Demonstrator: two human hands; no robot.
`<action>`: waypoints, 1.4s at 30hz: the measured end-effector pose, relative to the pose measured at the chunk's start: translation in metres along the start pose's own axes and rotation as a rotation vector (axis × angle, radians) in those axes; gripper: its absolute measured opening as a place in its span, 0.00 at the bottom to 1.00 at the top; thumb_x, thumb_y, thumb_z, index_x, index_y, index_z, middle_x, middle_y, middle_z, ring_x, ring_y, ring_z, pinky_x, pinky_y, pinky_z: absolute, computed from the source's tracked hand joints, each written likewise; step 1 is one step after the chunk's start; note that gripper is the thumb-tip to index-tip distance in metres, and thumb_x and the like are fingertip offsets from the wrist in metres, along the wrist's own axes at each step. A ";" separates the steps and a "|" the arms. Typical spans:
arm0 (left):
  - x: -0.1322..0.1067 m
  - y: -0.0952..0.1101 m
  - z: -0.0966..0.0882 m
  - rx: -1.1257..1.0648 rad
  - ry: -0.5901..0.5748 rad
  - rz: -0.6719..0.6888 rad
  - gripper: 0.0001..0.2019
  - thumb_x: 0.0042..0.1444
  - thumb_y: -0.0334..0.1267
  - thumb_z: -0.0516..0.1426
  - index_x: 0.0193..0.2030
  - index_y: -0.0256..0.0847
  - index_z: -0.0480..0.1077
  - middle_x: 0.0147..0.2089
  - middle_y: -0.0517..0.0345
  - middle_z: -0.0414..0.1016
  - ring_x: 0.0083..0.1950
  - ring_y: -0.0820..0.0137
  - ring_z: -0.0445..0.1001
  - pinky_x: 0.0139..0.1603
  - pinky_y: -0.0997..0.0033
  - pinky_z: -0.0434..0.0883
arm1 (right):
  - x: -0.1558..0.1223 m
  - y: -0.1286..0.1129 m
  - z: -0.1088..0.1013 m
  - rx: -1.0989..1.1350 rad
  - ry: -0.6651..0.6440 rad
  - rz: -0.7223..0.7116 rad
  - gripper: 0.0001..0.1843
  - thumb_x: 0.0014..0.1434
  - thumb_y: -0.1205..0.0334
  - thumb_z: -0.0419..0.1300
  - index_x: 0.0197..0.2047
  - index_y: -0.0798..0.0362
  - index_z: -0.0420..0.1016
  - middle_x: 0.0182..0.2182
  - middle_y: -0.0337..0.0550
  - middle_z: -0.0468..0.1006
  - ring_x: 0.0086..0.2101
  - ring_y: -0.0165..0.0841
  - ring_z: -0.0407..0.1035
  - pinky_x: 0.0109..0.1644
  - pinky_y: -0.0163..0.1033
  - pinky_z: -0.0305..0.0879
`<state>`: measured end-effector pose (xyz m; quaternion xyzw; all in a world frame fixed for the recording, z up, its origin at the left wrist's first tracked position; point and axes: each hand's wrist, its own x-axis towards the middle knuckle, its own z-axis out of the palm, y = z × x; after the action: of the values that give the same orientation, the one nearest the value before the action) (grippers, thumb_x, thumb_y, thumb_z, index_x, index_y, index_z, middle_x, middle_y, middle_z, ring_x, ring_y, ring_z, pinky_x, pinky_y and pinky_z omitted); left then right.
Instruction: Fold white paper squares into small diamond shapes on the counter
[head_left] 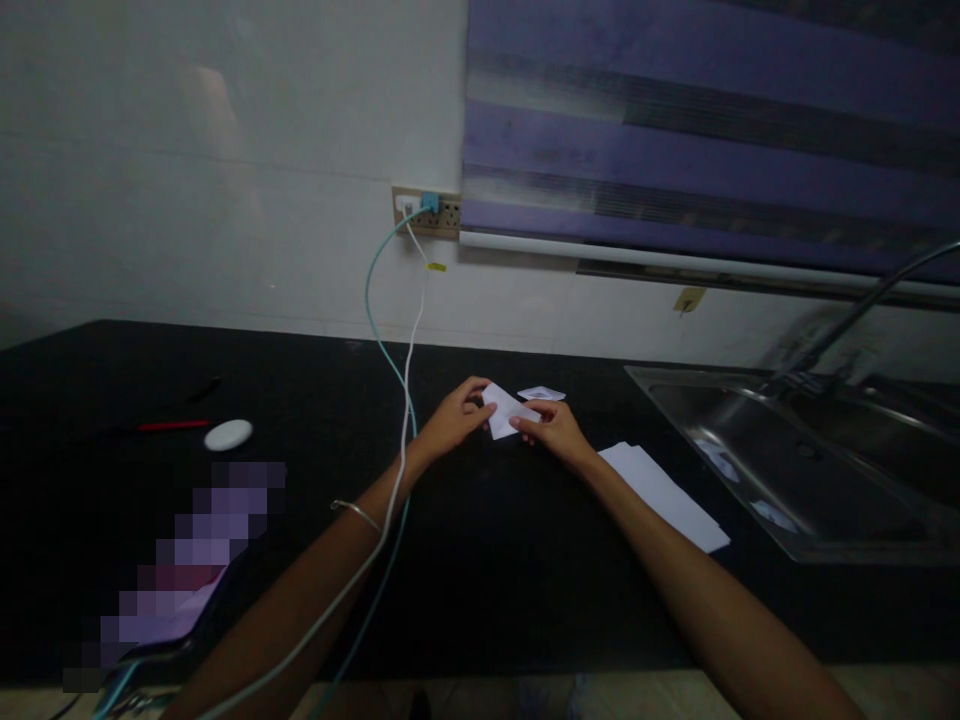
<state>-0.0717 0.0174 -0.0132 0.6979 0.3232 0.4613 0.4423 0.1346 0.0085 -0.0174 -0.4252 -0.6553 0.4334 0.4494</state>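
A small folded piece of white paper (504, 411) is held up between both hands over the black countertop. My left hand (459, 418) pinches its left corner, thumb in front and fingers behind. On the right side, my right hand (553, 430) grips the lower right edge with the thumb pressed on the face. Another folded paper piece (541, 394) lies on the counter just behind my right hand. A stack of white paper sheets (660, 495) rests beside my right forearm, partly covered by it.
A metal sink (806, 450) with a faucet (847, 320) is at right. White and teal cables run from the wall socket (427, 212) across my left forearm. A white oval object (229, 434), a red pen-like stick (174, 426) and a blurred-out screen (202, 560) lie left.
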 end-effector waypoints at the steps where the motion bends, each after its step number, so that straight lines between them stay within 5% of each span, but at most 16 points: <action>1: -0.001 0.001 -0.001 0.033 -0.016 0.013 0.16 0.56 0.41 0.58 0.50 0.40 0.63 0.42 0.55 0.70 0.33 0.73 0.71 0.33 0.74 0.67 | 0.000 0.001 -0.001 -0.019 -0.025 0.002 0.17 0.46 0.49 0.67 0.34 0.54 0.78 0.23 0.40 0.73 0.20 0.28 0.63 0.23 0.35 0.58; 8: -0.004 0.007 0.000 0.151 -0.048 0.057 0.12 0.55 0.37 0.57 0.46 0.40 0.64 0.37 0.59 0.68 0.32 0.74 0.67 0.31 0.76 0.64 | 0.000 0.002 -0.002 0.007 -0.080 0.022 0.16 0.45 0.53 0.68 0.33 0.56 0.76 0.21 0.37 0.71 0.20 0.26 0.61 0.24 0.34 0.55; 15: -0.006 0.010 -0.001 0.116 -0.120 -0.053 0.10 0.50 0.38 0.61 0.35 0.37 0.64 0.29 0.63 0.67 0.28 0.75 0.66 0.28 0.77 0.62 | 0.000 0.001 -0.001 0.126 -0.051 0.091 0.16 0.39 0.58 0.71 0.32 0.56 0.75 0.21 0.36 0.70 0.20 0.26 0.61 0.24 0.34 0.56; 23: -0.007 0.014 -0.003 0.091 -0.251 -0.118 0.10 0.53 0.40 0.60 0.35 0.33 0.72 0.23 0.60 0.71 0.23 0.75 0.69 0.25 0.77 0.63 | -0.001 0.001 0.000 0.191 -0.025 0.063 0.18 0.39 0.60 0.72 0.35 0.54 0.76 0.25 0.39 0.73 0.22 0.27 0.63 0.24 0.34 0.60; 32: -0.004 0.016 -0.005 0.072 -0.148 -0.084 0.11 0.55 0.39 0.60 0.30 0.32 0.75 0.21 0.58 0.73 0.21 0.76 0.69 0.26 0.77 0.65 | -0.004 -0.012 -0.002 0.251 0.027 0.092 0.20 0.42 0.58 0.71 0.39 0.54 0.76 0.38 0.45 0.76 0.29 0.29 0.69 0.23 0.31 0.63; 36: -0.005 0.016 -0.001 0.069 -0.137 -0.119 0.10 0.54 0.38 0.60 0.31 0.31 0.74 0.19 0.60 0.70 0.20 0.77 0.68 0.23 0.79 0.63 | -0.006 -0.011 0.001 0.245 -0.012 0.202 0.21 0.42 0.56 0.71 0.39 0.54 0.75 0.34 0.44 0.76 0.27 0.28 0.69 0.22 0.30 0.65; 42: -0.005 0.016 0.002 0.081 -0.151 -0.109 0.10 0.55 0.38 0.59 0.35 0.30 0.74 0.19 0.61 0.70 0.19 0.77 0.68 0.21 0.80 0.62 | -0.005 -0.004 0.005 0.157 -0.049 0.136 0.19 0.43 0.53 0.71 0.36 0.56 0.76 0.27 0.40 0.76 0.23 0.25 0.66 0.19 0.28 0.62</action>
<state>-0.0710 0.0060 -0.0013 0.7294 0.3448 0.3694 0.4611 0.1301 0.0016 -0.0157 -0.4214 -0.6000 0.5230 0.4347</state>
